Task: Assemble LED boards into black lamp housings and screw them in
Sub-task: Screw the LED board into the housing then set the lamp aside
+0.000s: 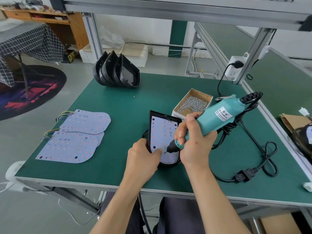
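Note:
A black lamp housing (150,127) lies on the green table with a pale LED board (160,132) seated inside it. My left hand (143,157) grips the housing's near left edge, thumb on the board. My right hand (192,141) holds a teal electric screwdriver (217,115), tilted, its bit tip touching the board near my left thumb. A cardboard box of screws (194,103) stands just behind. Loose LED boards (76,137) with coloured wires lie stacked at the left. Several empty black housings (116,71) are nested at the far edge.
The screwdriver's black cord (263,159) loops over the right side of the table (118,102), ending in a plug connection. A wall socket (235,67) sits on the aluminium frame at back right. Brown cardboard and a black object lie at the far right edge.

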A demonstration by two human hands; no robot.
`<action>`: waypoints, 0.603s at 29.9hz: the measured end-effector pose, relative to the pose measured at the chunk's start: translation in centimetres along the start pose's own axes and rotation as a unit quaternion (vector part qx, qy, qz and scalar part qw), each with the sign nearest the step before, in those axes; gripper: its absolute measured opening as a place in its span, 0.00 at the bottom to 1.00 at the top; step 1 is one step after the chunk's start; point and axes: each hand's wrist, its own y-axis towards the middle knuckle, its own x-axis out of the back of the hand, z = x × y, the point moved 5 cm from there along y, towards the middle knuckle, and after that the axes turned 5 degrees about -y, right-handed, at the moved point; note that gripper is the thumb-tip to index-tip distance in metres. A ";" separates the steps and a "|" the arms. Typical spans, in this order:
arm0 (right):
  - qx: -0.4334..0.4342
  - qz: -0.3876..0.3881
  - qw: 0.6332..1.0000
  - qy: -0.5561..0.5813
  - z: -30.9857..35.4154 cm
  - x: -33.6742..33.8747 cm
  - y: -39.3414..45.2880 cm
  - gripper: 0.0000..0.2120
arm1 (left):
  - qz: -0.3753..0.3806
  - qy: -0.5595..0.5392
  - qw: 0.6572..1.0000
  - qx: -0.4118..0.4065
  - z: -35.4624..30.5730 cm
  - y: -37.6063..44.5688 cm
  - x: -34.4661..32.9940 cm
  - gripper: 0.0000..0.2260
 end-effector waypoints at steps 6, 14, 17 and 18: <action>-0.003 0.003 1.000 0.002 -0.1 0.1 0.0 0.06 | -0.001 -0.006 1.000 0.001 0.0 -0.1 0.1 0.12; -0.003 0.026 1.000 -0.004 0.1 0.2 -0.2 0.05 | 0.001 -0.016 1.000 0.009 -0.2 -0.3 0.2 0.12; -0.005 0.031 0.999 0.026 0.7 0.3 -0.1 0.03 | 0.007 -0.015 1.000 0.015 -0.2 -0.2 0.2 0.11; -0.010 0.024 0.999 0.047 1.1 0.4 0.1 0.03 | 0.010 -0.013 1.000 0.018 -0.2 -0.2 0.2 0.11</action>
